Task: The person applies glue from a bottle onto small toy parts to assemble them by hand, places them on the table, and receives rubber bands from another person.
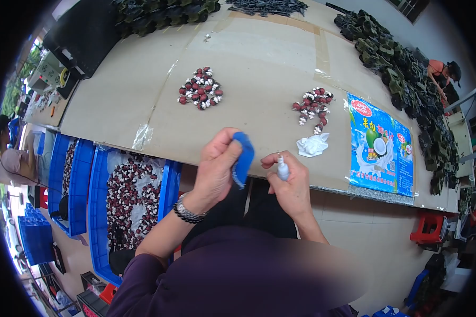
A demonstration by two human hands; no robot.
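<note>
My left hand point(212, 168) is closed around a folded blue cloth point(244, 161), raised over the table's near edge. Beside it, my right hand point(293, 189) grips a small white squeeze bottle point(282, 169) with its narrow nozzle pointing up. The two hands are apart. On the table beyond them lie two piles of small dark-red and white pieces, a left pile point(200, 90) and a right pile point(314, 106). A crumpled white tissue point(312, 145) sits just past my right hand.
A blue crate point(97, 211) of similar red and white pieces stands at the left, with another blue crate point(79, 185) beyond. A blue printed carton sheet point(378, 145) lies on the right of the table point(259, 68). Dark green parts point(391, 68) line the right edge, near another person point(440, 74).
</note>
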